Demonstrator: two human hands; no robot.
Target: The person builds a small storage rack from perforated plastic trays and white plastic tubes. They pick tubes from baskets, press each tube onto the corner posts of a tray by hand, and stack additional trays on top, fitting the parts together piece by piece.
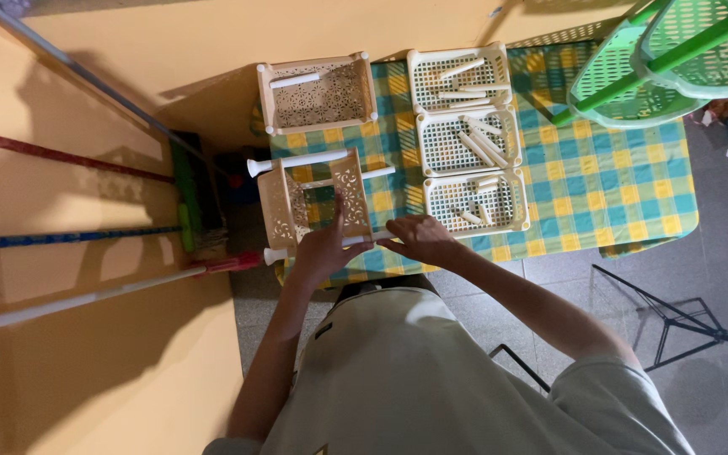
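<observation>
Yellow walls close in on our left, where several long broom and mop handles (69, 238) lean, and a table under a blue, green and yellow checked cloth (608, 185) stands ahead of us. Near its front edge we have a cream lattice basket (318, 202) tipped on its side. Our left hand (323, 248) presses against its lower wall, fingers curled over the rim, and a white tube (297, 162) sticks out along its upper side. Our right hand (420, 238) lies just beside it, fingers closed around another white tube (355, 241) that runs under the basket toward the left; the hands hide most of it, so it seems to join the basket, though we cannot be sure. Behind it sits an upright cream basket (318, 94) with one tube inside. To the right, three white grid baskets (469, 139) stand in a row, touching, each holding loose white tubes. Green baskets (676, 63) on green posts rise at the far right corner. A black stand (676, 316) rests on the grey floor.
</observation>
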